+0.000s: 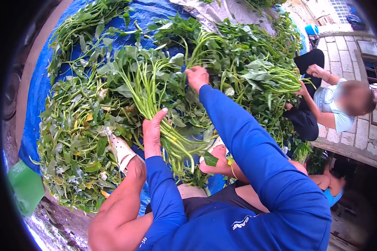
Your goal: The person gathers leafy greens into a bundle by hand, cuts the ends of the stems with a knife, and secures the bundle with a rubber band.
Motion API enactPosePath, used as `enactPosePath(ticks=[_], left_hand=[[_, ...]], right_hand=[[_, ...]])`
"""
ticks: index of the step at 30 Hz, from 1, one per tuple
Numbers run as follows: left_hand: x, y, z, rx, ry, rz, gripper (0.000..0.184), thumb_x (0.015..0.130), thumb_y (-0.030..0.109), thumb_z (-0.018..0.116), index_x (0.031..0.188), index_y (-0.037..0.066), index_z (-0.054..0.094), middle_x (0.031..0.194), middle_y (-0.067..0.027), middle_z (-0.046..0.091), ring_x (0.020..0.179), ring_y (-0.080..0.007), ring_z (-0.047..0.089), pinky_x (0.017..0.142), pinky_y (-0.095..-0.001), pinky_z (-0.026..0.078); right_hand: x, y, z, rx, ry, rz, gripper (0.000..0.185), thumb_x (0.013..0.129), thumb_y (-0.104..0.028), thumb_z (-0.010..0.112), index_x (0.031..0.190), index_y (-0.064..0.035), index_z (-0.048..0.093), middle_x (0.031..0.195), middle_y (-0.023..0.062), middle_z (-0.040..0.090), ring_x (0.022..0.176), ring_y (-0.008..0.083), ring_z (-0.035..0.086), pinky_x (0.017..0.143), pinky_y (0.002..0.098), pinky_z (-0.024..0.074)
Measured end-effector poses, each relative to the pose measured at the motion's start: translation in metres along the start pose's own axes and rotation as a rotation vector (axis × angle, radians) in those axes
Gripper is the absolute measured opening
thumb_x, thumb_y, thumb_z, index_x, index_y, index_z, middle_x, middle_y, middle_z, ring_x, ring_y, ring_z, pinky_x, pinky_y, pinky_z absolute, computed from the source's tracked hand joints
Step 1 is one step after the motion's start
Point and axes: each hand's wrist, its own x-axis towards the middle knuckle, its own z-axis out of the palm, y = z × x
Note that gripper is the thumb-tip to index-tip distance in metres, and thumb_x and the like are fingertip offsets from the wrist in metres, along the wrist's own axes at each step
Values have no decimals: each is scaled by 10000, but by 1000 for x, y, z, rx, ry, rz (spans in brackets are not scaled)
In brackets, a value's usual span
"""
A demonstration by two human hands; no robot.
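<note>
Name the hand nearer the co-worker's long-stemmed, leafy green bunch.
Right. The right hand is left of that bunch; the left hand is farther left, closer to the body, gripping another bunch.

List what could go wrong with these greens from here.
The left hand grips the bunch partway along, its stems splayed at both ends, so some might slip out. The right hand is at tangled greens; a pull could drag neighbours along. A sandal sits against loose leaves and may crush some.
</note>
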Motion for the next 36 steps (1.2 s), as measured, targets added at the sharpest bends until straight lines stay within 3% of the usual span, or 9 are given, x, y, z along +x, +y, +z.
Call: enactPosePath(ticks=[6,11,17,20,24,25,28,31,36], left_hand=[[15,-12,-11,-51,22,-106,452,864,278,914,1165,21,697,967,-46,723,717,-150,700,674,-325,646],[27,-24,-23,-54,-28,-119,598,888,329,927,1369,59,697,1180,-8,742,1016,-124,673,939,-310,527],[18,-21,-22,30,-22,-118,534,881,330,931,1285,45,730,1061,-27,754,897,-136,687,838,-322,557],[15,-22,-20,23,-7,-102,502,868,338,939,1220,35,748,995,-35,751,845,-138,688,797,-323,562],[9,-24,-17,33,17,7,581,844,347,954,1267,10,742,1065,-56,761,898,-151,694,843,-341,565],[8,-21,-13,30,20,29,626,837,348,957,1304,-5,733,1119,-73,763,946,-161,697,878,-345,561],[7,-26,-12,-8,59,68,637,855,385,946,1312,-4,731,1136,-66,764,972,-159,697,897,-321,544],[17,-45,-36,-176,-118,-128,613,915,414,898,1339,15,709,1167,-65,773,994,-172,721,921,-342,565],[19,-44,-45,-263,-172,-159,633,948,429,863,1405,41,659,1222,-95,765,1025,-211,745,913,-406,613]], right_hand=[[2,-3,5,123,20,66,399,864,-259,821,1197,-43,777,1149,196,787,1084,339,750,1005,417,572],[-45,-7,-50,550,7,-232,338,930,-152,787,1209,33,738,1084,114,782,994,194,729,942,329,572],[-113,-16,-120,783,14,-264,319,983,-87,788,1258,68,742,1099,67,766,966,117,695,873,266,569],[-141,-22,-139,568,144,-405,303,985,-84,787,1248,63,754,1031,62,757,935,106,683,832,269,563],[-169,-48,-154,94,262,-725,259,917,-22,787,1175,3,782,1004,137,753,867,253,712,791,370,565],[-178,-59,-152,81,242,-692,226,915,-35,766,1140,-22,783,1000,164,739,888,348,706,803,422,564],[-191,-58,-120,-31,86,-723,221,946,-60,759,1156,1,790,983,156,744,863,272,731,777,347,572],[-220,-32,-76,-75,-291,-717,235,976,-97,719,1179,8,773,961,209,721,887,393,711,811,435,564],[-233,-12,-49,-93,-349,-587,283,1024,-151,659,1214,37,752,1037,264,734,988,445,712,904,466,559]])
